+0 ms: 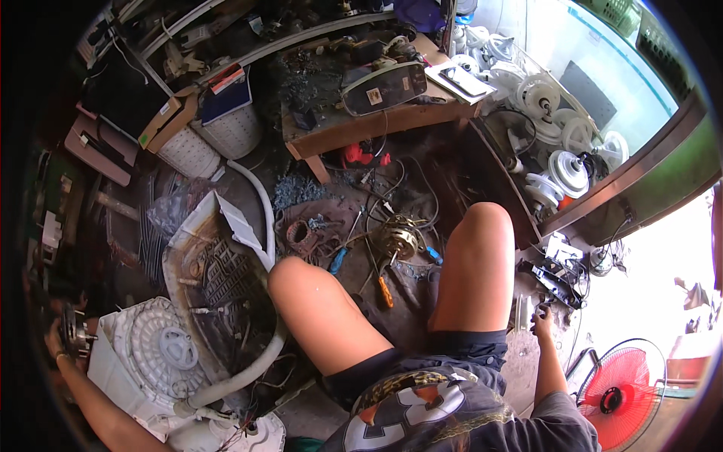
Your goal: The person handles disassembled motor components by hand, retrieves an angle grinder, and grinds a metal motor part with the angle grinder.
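At the far left edge, my left hand (54, 337) is closed around a round metal motor part (77, 331), above a dirty white plastic machine housing (154, 343). My right hand (542, 324) is low at my right side, fingers curled at a small dark thing too unclear to name. Black electrical parts (553, 282) lie just beyond it. On the floor between my knees sits a motor with copper windings (399, 239). An orange-handled screwdriver (385, 291) and a blue-handled screwdriver (338, 261) lie around it.
Ahead stands a wooden workbench (376, 128) cluttered with parts. White plastic pulleys and gears (568, 173) are piled at the right. A red fan (617, 395) stands at the lower right. A grey hose (263, 203) curves along the left, and cables (422, 188) trail across the floor.
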Tool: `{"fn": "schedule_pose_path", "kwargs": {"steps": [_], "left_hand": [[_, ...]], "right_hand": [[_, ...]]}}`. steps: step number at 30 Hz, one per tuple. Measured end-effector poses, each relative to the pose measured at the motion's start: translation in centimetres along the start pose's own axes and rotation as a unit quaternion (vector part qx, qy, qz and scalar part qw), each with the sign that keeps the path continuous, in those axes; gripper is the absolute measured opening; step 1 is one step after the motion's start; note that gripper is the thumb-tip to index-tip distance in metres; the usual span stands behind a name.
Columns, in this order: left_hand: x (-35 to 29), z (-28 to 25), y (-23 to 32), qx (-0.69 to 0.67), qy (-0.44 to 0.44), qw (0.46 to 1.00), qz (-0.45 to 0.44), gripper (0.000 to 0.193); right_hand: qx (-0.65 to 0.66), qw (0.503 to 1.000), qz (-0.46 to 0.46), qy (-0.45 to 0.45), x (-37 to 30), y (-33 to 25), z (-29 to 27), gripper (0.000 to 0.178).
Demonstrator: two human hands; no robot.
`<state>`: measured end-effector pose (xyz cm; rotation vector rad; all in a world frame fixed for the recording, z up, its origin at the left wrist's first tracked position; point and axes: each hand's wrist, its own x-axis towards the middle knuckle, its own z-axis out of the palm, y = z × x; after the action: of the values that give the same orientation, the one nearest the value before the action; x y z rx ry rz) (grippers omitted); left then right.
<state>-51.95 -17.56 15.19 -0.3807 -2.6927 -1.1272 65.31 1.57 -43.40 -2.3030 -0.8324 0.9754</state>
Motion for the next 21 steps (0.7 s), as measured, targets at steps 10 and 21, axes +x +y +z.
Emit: {"fn": "schedule_pose_path", "kwargs": {"steps": [10,21], "left_hand": [[-1.3,-2.8,-1.8,0.207,0.083,0.972,0.076,0.071],[2.4,6.2,1.1,0.203,0.058,0.969,0.131,0.07]], "right_hand": [[-0.029,0.989,-0.135,-0.061,1.2,-3.7,3.9,0.04],[-0.07,0.992,-0.099,-0.029,-1.0,0.6,0.4,0.04]]}}
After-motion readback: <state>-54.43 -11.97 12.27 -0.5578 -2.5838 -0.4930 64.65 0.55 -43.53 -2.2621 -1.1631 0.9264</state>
